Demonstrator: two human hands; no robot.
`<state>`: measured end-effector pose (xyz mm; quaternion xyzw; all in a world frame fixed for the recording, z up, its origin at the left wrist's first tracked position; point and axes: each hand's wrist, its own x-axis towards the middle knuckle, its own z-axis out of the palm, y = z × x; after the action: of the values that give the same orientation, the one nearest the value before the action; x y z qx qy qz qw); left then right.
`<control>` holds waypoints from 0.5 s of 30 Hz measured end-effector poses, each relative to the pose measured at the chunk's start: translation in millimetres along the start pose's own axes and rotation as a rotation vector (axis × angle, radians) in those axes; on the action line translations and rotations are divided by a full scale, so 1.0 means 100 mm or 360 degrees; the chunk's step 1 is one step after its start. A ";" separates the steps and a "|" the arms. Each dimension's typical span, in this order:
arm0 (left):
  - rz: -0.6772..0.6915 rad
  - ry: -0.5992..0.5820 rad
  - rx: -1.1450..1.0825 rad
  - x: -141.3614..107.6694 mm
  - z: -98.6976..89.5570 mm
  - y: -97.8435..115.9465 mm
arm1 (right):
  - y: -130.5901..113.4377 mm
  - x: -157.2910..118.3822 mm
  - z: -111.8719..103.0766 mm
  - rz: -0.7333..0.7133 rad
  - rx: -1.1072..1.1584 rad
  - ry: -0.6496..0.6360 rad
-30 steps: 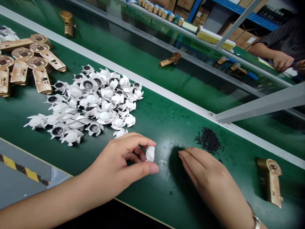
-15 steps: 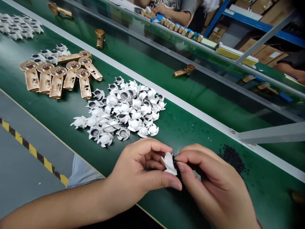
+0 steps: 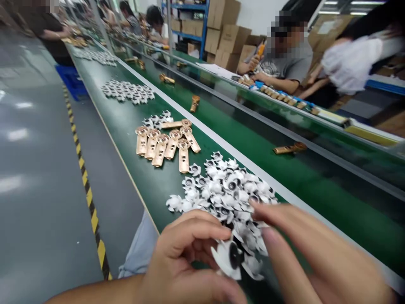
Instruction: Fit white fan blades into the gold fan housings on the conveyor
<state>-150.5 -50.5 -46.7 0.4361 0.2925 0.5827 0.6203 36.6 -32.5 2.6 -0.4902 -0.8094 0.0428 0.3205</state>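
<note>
Between the thumb and fingers of my left hand (image 3: 183,257) is a small white fan blade (image 3: 224,258), its dark round hub turned to the right. My right hand (image 3: 313,249), somewhat blurred, hovers to the right of it with thumb and forefinger apart and nothing visible between them. Just behind both hands lies a heap of white fan blades (image 3: 218,190), many showing black hubs. Its near part is partly hidden by my fingers.
Gold fan housings (image 3: 160,150) lie beyond the heap, with more white blades (image 3: 126,90) farther along the green bench. Single gold housings (image 3: 289,147) rest on the strip behind the white rail (image 3: 221,137). Co-workers sit across; one person (image 3: 281,63) holds an orange tool.
The view has swung up and left, showing more of the line. My right hand has come away from the fan blade, which stays in my left hand. The black pile has left the view.
</note>
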 end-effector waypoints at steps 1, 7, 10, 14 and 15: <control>-0.0007 0.0067 0.0003 0.00 -0.12 0.09 | -0.02 0.31 0.13 0.0116 -0.0015 -0.0064; -0.0273 0.0691 0.0043 -0.12 -0.78 0.43 | -0.29 1.72 1.21 0.0668 -0.0258 -0.0774; -0.0259 0.0845 0.0021 -0.14 -1.01 0.48 | -0.30 1.94 1.50 0.0778 -0.0305 -0.0903; -0.0041 0.0767 0.0120 -0.04 -1.08 0.55 | -0.26 1.90 1.27 0.0878 -0.0266 -0.0911; 0.0019 0.0744 0.0193 0.00 -1.05 0.56 | -0.26 1.82 1.14 0.0880 -0.0214 -0.0908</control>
<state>-268.1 -32.6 -43.9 0.3275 0.4601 0.6528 0.5049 -104.1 131.1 9.3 -0.6779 -0.7045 0.2085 0.0265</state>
